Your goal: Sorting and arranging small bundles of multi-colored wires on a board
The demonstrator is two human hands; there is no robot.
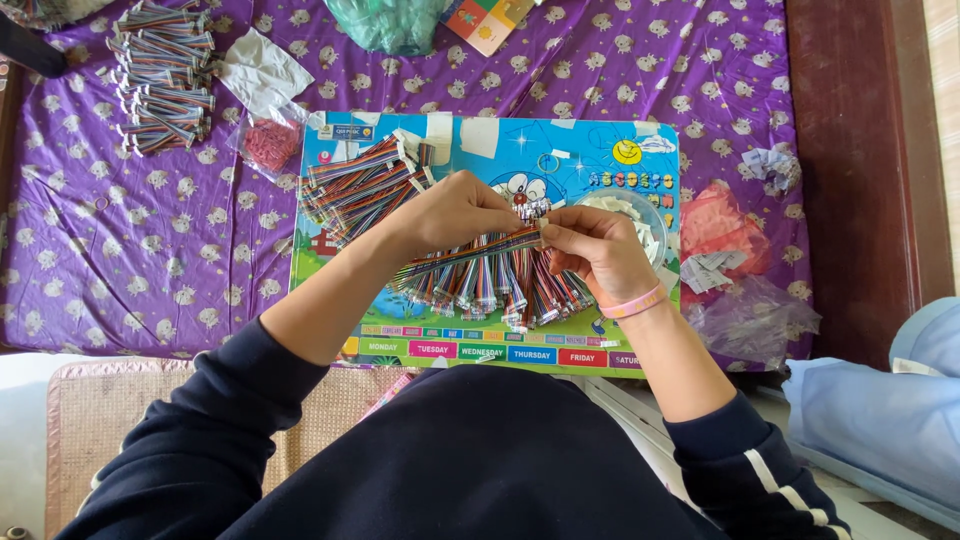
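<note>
My left hand [452,213] grips a strip of multicoloured ribbon cable [470,252] that runs across to my right hand [598,250]. My right hand, with a pink wristband, pinches the cable's right end, where a small white label sits. Under both hands lies a fanned heap of the same cables [520,285] on a colourful cartoon board [560,165]. Another heap of cables [360,185] lies at the board's upper left.
A purple patterned cloth [150,250] covers the table. Stacked cable bundles [160,75] sit at far left beside a bag of red rubber bands [270,142]. A clear bowl of white labels [640,215], pink and clear plastic bags [735,270] lie at right.
</note>
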